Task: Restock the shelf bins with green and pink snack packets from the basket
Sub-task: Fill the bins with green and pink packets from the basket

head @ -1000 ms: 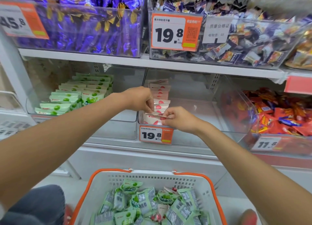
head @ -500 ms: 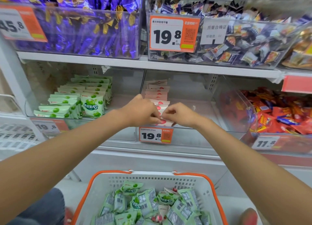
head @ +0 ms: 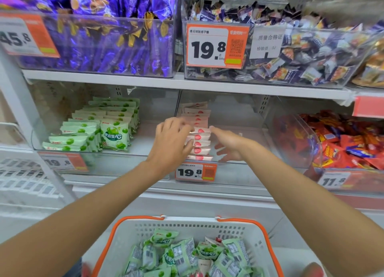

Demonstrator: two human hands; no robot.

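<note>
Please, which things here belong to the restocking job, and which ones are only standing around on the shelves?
Part of the job:
basket; loose green packets in it; stacked green packets in the left bin; pink packets in the middle bin; left hand and right hand at the pink row.

Only there:
purple packets; mixed sweets; red packets; price tags.

Pink packets (head: 197, 113) stand in a row in the middle bin (head: 234, 114). Green packets (head: 93, 131) sit in the left bin (head: 52, 104) and the basket (head: 187, 224).
</note>
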